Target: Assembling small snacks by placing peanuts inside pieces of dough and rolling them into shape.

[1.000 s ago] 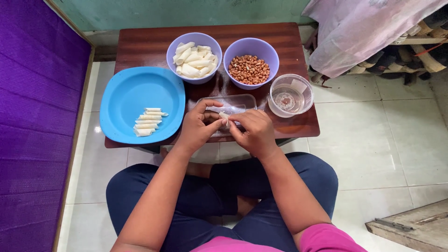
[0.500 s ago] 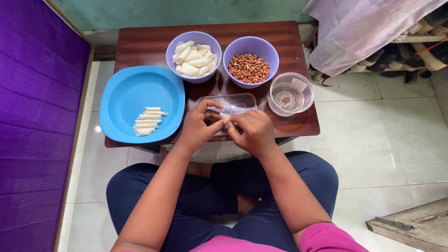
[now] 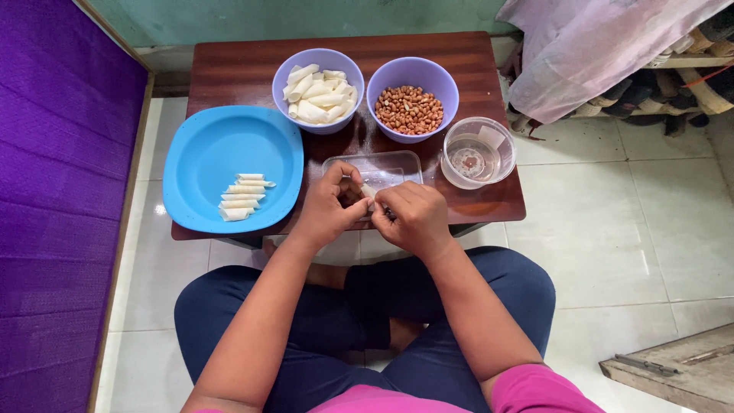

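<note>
Count on the wooden surface (image 3: 229, 73): two lilac bowls, one blue plate, one clear rectangular tray, one clear round container. The left bowl (image 3: 319, 63) holds a heap of pale pastry pieces, too piled to count. The right bowl (image 3: 413, 75) holds peanuts. The blue plate (image 3: 214, 149) carries five rolled pastry sticks (image 3: 243, 196), stacked in a short column near its front edge. The round container (image 3: 478, 157) holds clear liquid. The tray (image 3: 382, 164) lies just behind my hands.

My left hand (image 3: 329, 203) and right hand (image 3: 409, 214) meet at the front edge of the surface, fingertips pinched together on one small pastry piece (image 3: 369, 191), both curled inward, knuckles up. My forearms angle in from my crossed legs, wrists above my knees.
</note>
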